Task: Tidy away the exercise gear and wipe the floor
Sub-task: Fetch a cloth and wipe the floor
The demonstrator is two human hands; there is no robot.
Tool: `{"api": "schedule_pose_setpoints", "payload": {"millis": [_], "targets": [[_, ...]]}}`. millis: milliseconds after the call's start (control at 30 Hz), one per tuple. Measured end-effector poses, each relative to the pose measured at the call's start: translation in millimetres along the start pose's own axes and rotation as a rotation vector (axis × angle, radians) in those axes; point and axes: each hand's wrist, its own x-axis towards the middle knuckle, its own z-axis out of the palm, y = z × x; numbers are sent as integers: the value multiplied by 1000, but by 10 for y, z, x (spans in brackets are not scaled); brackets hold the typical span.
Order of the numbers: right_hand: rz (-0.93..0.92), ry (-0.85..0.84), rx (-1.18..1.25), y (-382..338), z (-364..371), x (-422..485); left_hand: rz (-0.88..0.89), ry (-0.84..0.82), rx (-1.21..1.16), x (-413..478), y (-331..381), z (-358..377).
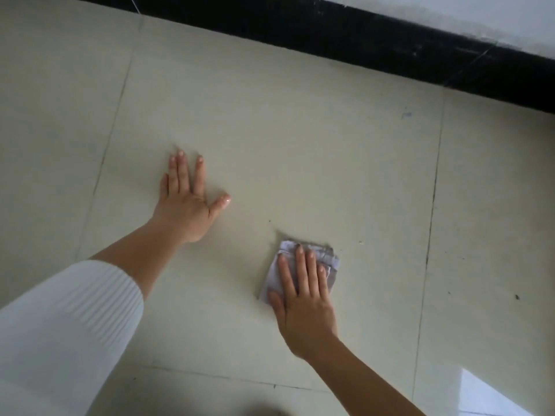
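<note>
A small folded pale grey-lilac cloth (330, 261) lies on the cream tiled floor (285, 130). My right hand (303, 301) presses flat on top of the cloth, fingers together and stretched over it, covering most of it. My left hand (187, 202) rests palm down on the bare tile to the left and a little farther away, fingers spread, holding nothing. A white ribbed sleeve (75, 325) covers my left upper arm. No exercise gear is in view.
A black skirting band (375, 40) runs along the far edge of the floor under a white wall (495, 16). Dark grout lines cross the tiles. Small dark specks (517, 296) and a bluish smudge (406, 115) mark the floor to the right.
</note>
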Motion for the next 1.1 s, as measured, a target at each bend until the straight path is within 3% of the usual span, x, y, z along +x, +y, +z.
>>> {"api": "schedule_pose_setpoints", "payload": {"millis": [133, 300, 433, 567, 767, 900, 1000, 1100], "targets": [[-112, 16, -45, 250, -90, 343, -49, 15, -39, -79, 94, 112], [106, 153, 25, 557, -509, 1462, -73, 19, -63, -26, 82, 183], [225, 55, 72, 872, -950, 2252, -72, 26, -86, -4, 89, 236], [242, 72, 98, 681, -979, 2377, -79, 49, -72, -15, 83, 245], [-144, 108, 5, 59, -495, 1557, -94, 49, -72, -30, 81, 222], [-306, 81, -19, -251, -102, 851, -98, -2, -88, -30, 114, 148], [-401, 71, -51, -297, 58, 429, -10, -15, -92, -57, 14, 98], [-617, -1, -124, -104, 65, 321, 161, -18, -9, -93, -331, 32]]}}
